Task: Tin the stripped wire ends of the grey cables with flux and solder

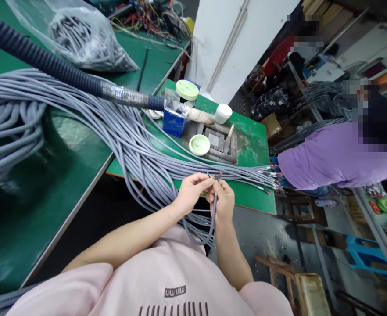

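Upright between left hand and right hand, grey cable.

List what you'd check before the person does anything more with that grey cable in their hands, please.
1. Cable held firmly: ok. The right hand grips the grey cable just below its end.
2. Inner wires reachable: ok. The left hand pinches at the coloured wire tips.
3. Slack in the cable: ok. It loops loosely below the hands.
4. Clear of the other cables: cannot tell. The cable bundle lies just behind.
5. Wire ends stripped cleanly: cannot tell, too small.
6. Pots out of the way: ok. The green lid sits further back on the green table.
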{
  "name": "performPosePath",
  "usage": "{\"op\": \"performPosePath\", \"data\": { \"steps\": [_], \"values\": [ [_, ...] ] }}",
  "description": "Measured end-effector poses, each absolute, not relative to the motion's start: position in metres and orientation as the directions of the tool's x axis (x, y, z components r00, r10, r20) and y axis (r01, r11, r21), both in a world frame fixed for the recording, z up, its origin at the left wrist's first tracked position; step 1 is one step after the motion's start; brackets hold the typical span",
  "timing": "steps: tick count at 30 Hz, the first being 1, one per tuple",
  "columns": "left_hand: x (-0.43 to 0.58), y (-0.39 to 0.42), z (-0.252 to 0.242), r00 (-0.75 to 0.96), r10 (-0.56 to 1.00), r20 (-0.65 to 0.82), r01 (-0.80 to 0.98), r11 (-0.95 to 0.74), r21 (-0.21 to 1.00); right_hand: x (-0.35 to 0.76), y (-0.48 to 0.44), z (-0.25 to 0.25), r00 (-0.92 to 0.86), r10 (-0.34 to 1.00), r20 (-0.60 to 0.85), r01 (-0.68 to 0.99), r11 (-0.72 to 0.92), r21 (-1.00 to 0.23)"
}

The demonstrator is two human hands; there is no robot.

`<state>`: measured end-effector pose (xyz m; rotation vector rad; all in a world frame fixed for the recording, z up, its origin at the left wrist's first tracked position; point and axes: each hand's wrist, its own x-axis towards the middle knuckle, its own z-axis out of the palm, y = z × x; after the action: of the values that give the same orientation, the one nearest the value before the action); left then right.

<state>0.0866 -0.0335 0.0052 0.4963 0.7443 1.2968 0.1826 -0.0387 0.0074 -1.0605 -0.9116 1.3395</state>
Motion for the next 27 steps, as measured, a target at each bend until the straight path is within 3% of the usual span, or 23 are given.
{"op": "performPosePath", "data": {
  "steps": [8,11,13,16,21,27],
  "values": [
    [0.074,-0.022,0.004,-0.112,0.973,-0.201,-0.567,0.104,0.817,0.189,-0.050,-0.001,-0.035,0.992,-0.118,-0.130,-0.121,-0.984],
    [0.071,-0.025,0.003,-0.210,0.978,-0.002,-0.384,-0.080,0.920,0.193,-0.058,-0.005,-0.005,0.992,-0.123,-0.105,-0.123,-0.987],
    [0.071,-0.029,0.001,-0.173,0.972,0.158,-0.244,-0.198,0.949,0.194,-0.061,-0.006,0.024,0.995,-0.099,-0.120,-0.095,-0.988],
    [0.074,-0.033,-0.002,-0.144,0.961,0.235,-0.183,-0.259,0.948,0.193,-0.063,-0.005,0.039,0.996,-0.080,-0.137,-0.074,-0.988],
    [0.074,-0.031,-0.007,-0.132,0.973,0.188,-0.232,-0.215,0.949,0.192,-0.062,-0.003,0.048,0.996,-0.073,-0.186,-0.063,-0.981],
    [0.075,-0.029,-0.013,0.098,0.987,-0.130,-0.569,0.162,0.806,0.190,-0.065,-0.002,0.041,0.998,-0.041,-0.199,-0.032,-0.980]
  ]
}}
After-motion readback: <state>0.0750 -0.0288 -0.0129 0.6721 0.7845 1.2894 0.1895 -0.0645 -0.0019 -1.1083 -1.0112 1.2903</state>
